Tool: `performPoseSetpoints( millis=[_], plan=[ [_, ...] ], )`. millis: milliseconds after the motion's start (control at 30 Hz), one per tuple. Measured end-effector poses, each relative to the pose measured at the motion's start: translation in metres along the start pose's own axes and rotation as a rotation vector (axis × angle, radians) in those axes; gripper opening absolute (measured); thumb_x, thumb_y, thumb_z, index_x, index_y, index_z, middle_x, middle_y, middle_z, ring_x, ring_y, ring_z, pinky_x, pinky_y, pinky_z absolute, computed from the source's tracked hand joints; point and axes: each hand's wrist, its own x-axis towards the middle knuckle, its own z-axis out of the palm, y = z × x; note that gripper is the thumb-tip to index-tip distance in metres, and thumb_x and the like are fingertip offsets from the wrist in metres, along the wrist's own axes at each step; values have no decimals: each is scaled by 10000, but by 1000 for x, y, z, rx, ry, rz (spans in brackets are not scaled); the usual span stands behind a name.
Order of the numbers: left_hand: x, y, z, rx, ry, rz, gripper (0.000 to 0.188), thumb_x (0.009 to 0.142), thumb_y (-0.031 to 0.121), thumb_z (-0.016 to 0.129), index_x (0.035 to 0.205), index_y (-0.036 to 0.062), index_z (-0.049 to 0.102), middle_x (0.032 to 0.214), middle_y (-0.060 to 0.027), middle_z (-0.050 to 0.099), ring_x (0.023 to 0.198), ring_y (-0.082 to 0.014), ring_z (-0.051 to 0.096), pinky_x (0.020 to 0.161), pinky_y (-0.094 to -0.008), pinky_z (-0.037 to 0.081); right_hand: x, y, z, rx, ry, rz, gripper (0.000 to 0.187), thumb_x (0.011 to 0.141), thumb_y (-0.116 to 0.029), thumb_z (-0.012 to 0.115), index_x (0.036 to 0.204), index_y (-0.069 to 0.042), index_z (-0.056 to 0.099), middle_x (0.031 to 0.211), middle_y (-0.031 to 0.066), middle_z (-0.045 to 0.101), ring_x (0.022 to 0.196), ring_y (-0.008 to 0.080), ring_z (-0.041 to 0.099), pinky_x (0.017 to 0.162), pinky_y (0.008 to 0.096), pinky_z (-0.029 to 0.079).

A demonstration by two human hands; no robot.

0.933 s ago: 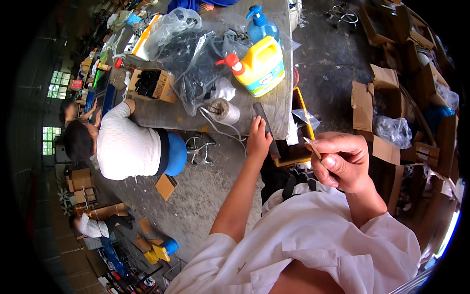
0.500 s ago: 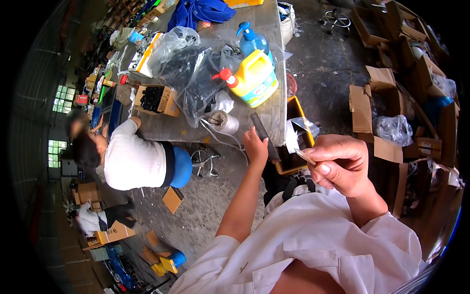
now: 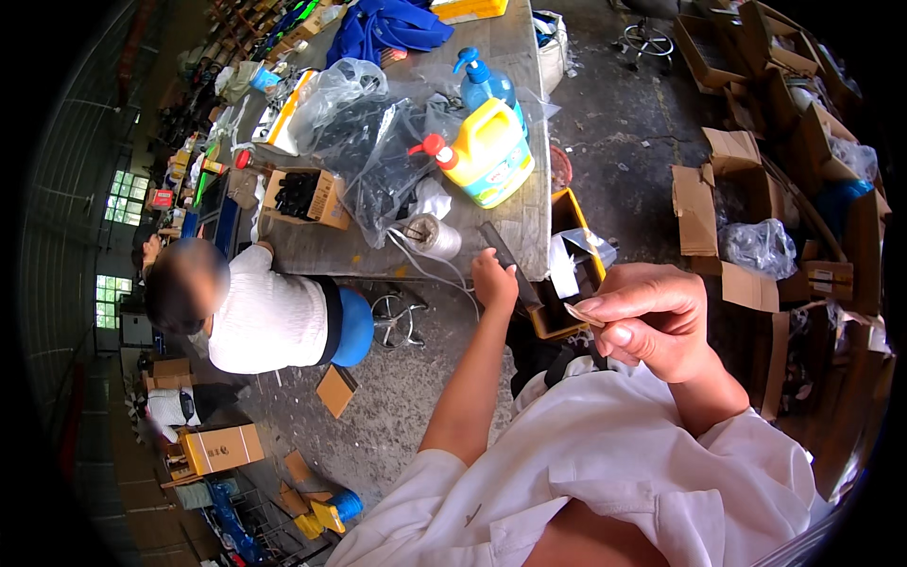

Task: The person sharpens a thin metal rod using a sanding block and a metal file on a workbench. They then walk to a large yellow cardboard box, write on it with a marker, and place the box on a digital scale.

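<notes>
My left hand (image 3: 496, 283) grips a long, dark, flat bar (image 3: 513, 263) at the table's near edge; its thumb rests along the bar and some fingers are hidden. In front of my chest, to the right of the bar, my right hand (image 3: 657, 317) is raised. Its thumb and forefinger pinch a small, thin, pale piece (image 3: 584, 314), whose kind I cannot make out. The piece and the bar are apart. Beyond my left hand, a spool of white cord (image 3: 433, 236) lies on the grey table (image 3: 397, 263).
A yellow jug (image 3: 489, 156) and a blue pump bottle (image 3: 491, 90) stand on the table, beside clear plastic bags (image 3: 368, 142) and a small carton (image 3: 307, 197). Below the edge is a yellow crate (image 3: 565, 326). Cartons (image 3: 694, 208) line the right. A co-worker (image 3: 274, 307) sits at left.
My right hand has shifted slightly left and the pinched piece has tilted. My left hand stays on the bar. The seated co-worker's head has turned, and a person farther back has bent or moved.
</notes>
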Motion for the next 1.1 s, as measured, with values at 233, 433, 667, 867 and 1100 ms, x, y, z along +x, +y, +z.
performPoseSetpoints(
  millis=[233,433,667,867,1100],
  plan=[
    [-6,-2,-1,-1,113,217,408,719,68,712,1096,63,556,1168,-115,508,1070,-324,504,871,-405,445,-7,3,3,323,7,193,211,883,-57,584,1065,39,631,681,139,575,397,80,434,363,224,331],
    [-5,-1,-3,74,47,243,370,741,65,684,1094,55,575,1220,-68,525,1062,-313,516,877,-404,449,-5,12,3,436,-10,241,220,884,-46,576,1079,45,620,765,175,598,396,90,441,341,222,318],
    [-4,-2,-6,129,34,286,382,746,94,685,1113,60,583,1197,-65,553,1038,-294,535,870,-397,454,-2,20,4,473,-13,265,220,886,-47,573,1077,54,618,811,188,614,408,93,451,335,221,306],
    [-4,-7,-4,184,23,299,411,751,124,686,1144,69,581,1239,-55,545,1029,-288,539,867,-390,455,2,21,4,448,-44,319,262,915,-111,563,1136,24,606,674,86,582,458,59,407,409,211,309],
    [-1,-15,-4,187,11,385,436,748,123,683,1167,70,576,1273,-52,538,998,-280,543,857,-374,459,2,54,0,302,38,407,240,914,-54,526,1124,26,609,703,78,570,411,62,407,385,198,297]
  ],
)
